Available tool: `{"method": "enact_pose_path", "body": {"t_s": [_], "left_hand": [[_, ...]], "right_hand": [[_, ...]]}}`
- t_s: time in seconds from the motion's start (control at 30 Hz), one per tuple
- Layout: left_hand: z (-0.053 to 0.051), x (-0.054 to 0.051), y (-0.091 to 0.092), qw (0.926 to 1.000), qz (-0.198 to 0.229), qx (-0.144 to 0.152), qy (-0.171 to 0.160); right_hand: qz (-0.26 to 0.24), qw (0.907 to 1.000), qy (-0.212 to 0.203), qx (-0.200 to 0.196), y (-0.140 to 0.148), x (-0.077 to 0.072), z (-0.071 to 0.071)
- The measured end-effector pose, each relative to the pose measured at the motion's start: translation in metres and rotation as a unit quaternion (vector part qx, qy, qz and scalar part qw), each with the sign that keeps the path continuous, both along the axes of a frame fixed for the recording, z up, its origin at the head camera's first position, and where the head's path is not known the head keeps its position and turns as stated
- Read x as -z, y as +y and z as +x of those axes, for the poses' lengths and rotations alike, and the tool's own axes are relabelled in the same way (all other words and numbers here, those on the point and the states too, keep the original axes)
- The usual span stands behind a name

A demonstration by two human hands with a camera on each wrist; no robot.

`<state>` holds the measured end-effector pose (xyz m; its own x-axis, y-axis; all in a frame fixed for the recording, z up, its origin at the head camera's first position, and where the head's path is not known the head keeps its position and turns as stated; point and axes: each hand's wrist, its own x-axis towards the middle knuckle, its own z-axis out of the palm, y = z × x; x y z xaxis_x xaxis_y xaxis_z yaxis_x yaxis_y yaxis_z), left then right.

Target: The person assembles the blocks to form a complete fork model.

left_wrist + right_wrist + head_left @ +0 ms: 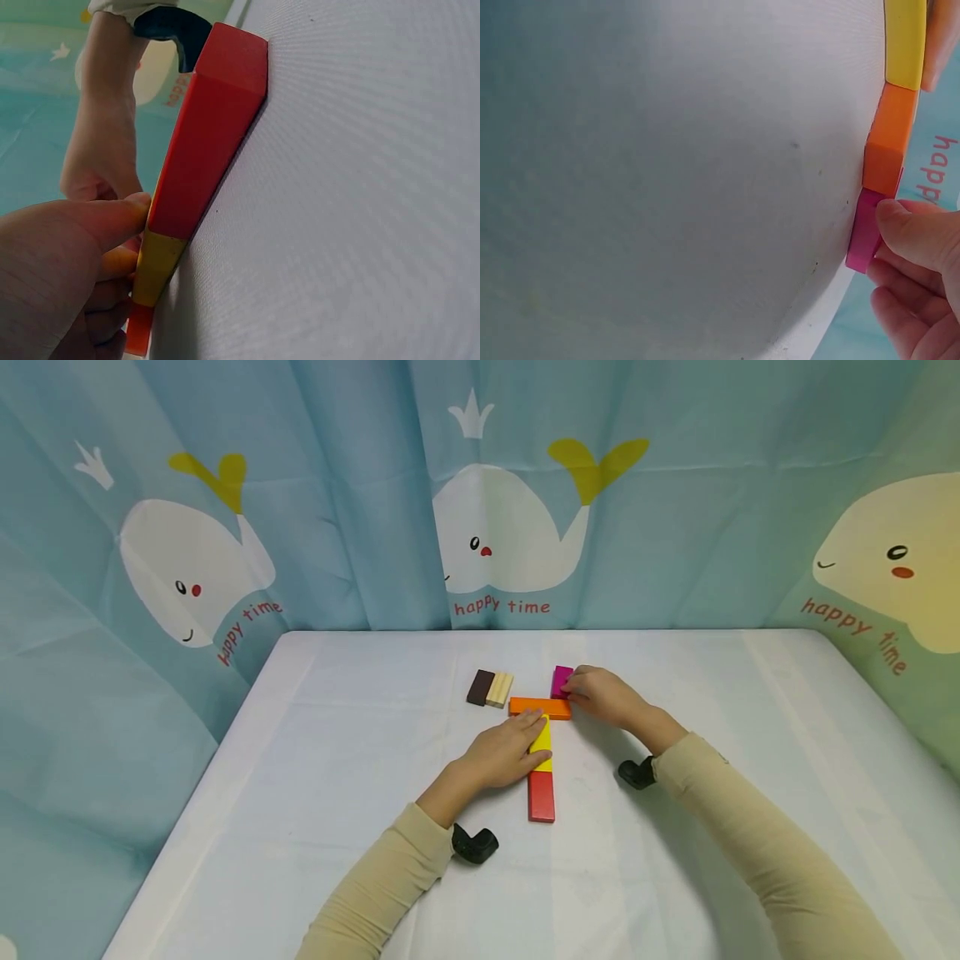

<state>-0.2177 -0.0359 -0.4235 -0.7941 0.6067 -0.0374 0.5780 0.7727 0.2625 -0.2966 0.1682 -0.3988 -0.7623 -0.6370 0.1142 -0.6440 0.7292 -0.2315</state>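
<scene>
A red block (542, 797), a yellow block (542, 745) and an orange block (540, 707) touch on the table, the orange one lying crosswise at the top. My left hand (498, 753) rests on the yellow block, fingertips near the orange one and thumb near the red end. In the left wrist view its thumb lies against the row's upper edge. My right hand (602, 695) pinches a magenta block (865, 232) with thumb and fingers. That block's near end meets the orange block's right part.
A dark brown block (480, 687) and a pale, grooved wooden-coloured block (499, 690) lie side by side, left of the magenta one. Behind the white table (337, 735) hangs a blue curtain (360, 510) printed with whales. Black wrist-worn pieces (475, 844) sit at both sleeves.
</scene>
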Motion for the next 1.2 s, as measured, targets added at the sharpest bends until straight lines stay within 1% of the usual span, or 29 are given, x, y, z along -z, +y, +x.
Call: {"method": "enact_pose_path", "body": {"t_s": [0.2, 0.5, 0.7, 0.87, 1.2], "left_hand": [[0.0004, -0.0013, -0.0004, 1.0000, 0.000, 0.000, 0.004], [0.0005, -0.0008, -0.0002, 1.0000, -0.001, 0.000, 0.001], [0.0010, -0.0018, -0.0004, 1.0000, 0.001, -0.002, -0.005], [0.0006, -0.0007, -0.0001, 1.0000, -0.002, -0.001, -0.001], [0.0008, -0.0003, 0.0003, 1.0000, 0.000, 0.001, -0.002]], "right_hand": [[-0.003, 1.0000, -0.001, 0.000, 0.0016, 0.0002, 0.0009], [-0.013, 0.9998, 0.009, -0.008, 0.0036, 0.0011, 0.0043], [-0.014, 0.9995, 0.026, -0.009, 0.0035, 0.0054, 0.0052], [-0.016, 0.9991, 0.039, -0.010, 0.0025, 0.0061, 0.0065], [-0.007, 0.9994, 0.033, 0.001, -0.0005, 0.0027, 0.0098]]}}
